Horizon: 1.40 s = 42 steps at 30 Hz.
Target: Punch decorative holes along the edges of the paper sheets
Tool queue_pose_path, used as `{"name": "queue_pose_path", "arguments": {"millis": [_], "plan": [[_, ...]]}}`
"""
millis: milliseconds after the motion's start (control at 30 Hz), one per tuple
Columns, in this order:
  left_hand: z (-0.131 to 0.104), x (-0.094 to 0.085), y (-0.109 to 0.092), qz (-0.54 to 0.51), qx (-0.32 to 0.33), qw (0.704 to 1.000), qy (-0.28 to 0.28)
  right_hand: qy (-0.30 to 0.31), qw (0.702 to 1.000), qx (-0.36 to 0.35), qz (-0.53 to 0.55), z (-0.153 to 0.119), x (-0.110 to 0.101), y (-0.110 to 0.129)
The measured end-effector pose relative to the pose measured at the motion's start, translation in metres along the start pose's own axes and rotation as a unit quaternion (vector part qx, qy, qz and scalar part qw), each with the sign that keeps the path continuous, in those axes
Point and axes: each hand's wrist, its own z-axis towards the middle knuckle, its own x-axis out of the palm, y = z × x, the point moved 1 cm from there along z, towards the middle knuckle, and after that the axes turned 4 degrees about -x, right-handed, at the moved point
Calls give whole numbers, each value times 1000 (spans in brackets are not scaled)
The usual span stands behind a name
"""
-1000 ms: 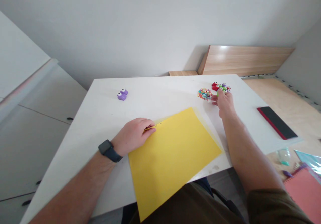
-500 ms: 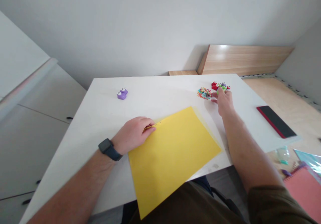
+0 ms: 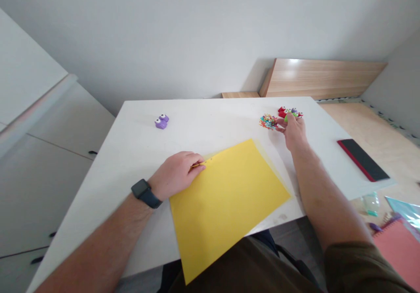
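My left hand (image 3: 180, 172), a dark watch on its wrist, pinches the upper left edge of a large yellow sheet (image 3: 229, 205). A pale see-through margin shows along the sheet's right side, and its lower corner hangs past the table edge. Farther off, my right hand (image 3: 294, 131) has its fingers closed around a small green toy with googly eyes (image 3: 290, 117), partly hidden by the fingers. Red toys with the same eyes (image 3: 282, 112) crowd beside it, with a purple one behind. Left of these fingers lies a pile of tiny multicoloured pieces (image 3: 268, 121).
Two purple googly-eyed toys (image 3: 162, 121) sit at the back left of the white table (image 3: 210, 118). A black and red flat case (image 3: 362, 159) lies at the right edge. Beyond are a red spiral notebook (image 3: 398, 249) and a clear bottle (image 3: 372, 203) on a lower surface.
The view has shifted slightly. My left hand still pinches the yellow sheet, and my right hand stays at the green toy with hardly any movement.
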Motion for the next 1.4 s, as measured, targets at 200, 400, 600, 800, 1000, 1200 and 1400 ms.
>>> {"name": "queue_pose_path", "arguments": {"millis": [200,400,600,800,1000,1200,1400], "plan": [[1,-1,-2,-1,-1,1000,0,-59,997,-52,-12,-6,-3,9],[1,-2,-4,-12,2,1000,-6,52,992,-118,-5,-27,5,25],[5,-1,-2,-7,8,1000,-11,219,966,-136,4,-59,23,41],[17,-5,4,1,11,1000,4,337,932,-127,-45,-95,42,66],[31,-15,7,7,-5,999,38,498,804,-245,-216,-119,62,98],[39,-22,-2,-45,-24,997,58,510,753,-331,-251,-129,88,92],[32,-13,-4,-92,-38,995,17,520,725,-358,-275,-135,91,79]]}}
